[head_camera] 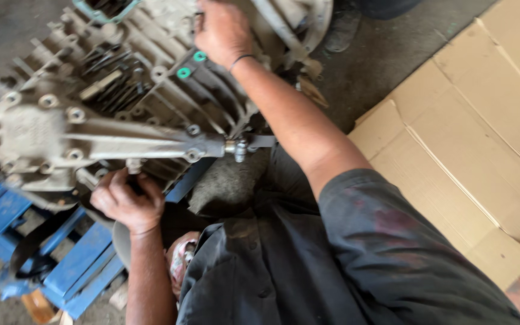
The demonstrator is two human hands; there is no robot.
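From the head camera I look straight down on a large grey metal gearbox casing [121,108] that fills the upper left of the frame. It is ribbed, grimy and studded with bolt heads, and it rests on a blue metal stand [73,265] whose bars show at the lower left. A black strap [31,247] loops over those bars.

My left hand [129,201] is at the lower left centre, just under the casing's near edge. Its grip is curled shut, the fingers tucked up against the underside of the casing; I cannot tell whether they close on a part of it or on something small hidden behind the knuckles.

My right hand [222,31] is at the top centre, the arm stretched across the casing. The palm lies flat on the casing's far side with the fingers bent over a ridge, so the grip is closed on the casing itself. A thin dark band sits on that wrist. Just beside the hand, two small green rings [191,64] are set into the casing.

A short metal shaft with a fitting [240,147] sticks out of the casing toward the middle of the frame.

At the right, flattened brown cardboard [470,138] lies on the concrete floor [386,54]. My dark grey shirt fills the bottom centre.
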